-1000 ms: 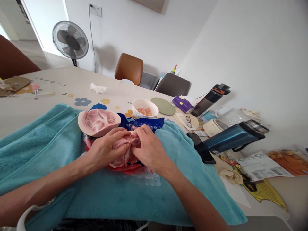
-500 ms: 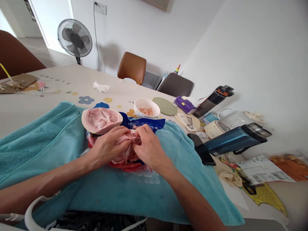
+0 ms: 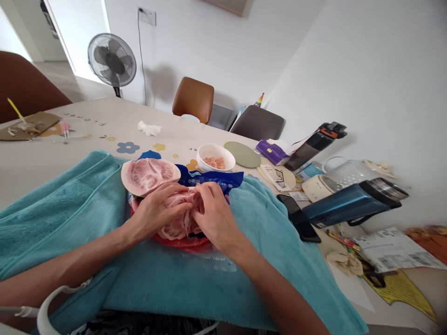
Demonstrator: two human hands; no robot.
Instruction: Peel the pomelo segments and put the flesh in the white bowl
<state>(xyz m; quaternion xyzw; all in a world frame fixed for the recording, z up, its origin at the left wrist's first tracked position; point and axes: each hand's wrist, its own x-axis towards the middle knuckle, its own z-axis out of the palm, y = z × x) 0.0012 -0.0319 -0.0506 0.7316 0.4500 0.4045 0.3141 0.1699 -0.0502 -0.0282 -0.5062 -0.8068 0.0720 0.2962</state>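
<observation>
1. the fingers of the left hand curl over the top of a pink pomelo piece at centre frame, closed on it, thumb tucked against the flesh.
2. the right hand meets it from the right; its fingertips are pinched tight on the pith at the upper edge of the same piece, touching the left hand's fingers.
3. the piece lies on a blue and red plastic bag spread across a teal towel that fills the lower half of the frame.
4. just up-left of the hands, a cut pomelo half rests face up, touching the bag.
5. above the hands, a white bowl holds peeled pink bits; a round green coaster lies just beside it on the right.
6. at right of frame, a black phone lies on the towel's edge, next to a blue flask on its side.
7. at upper left stands a fan.
</observation>
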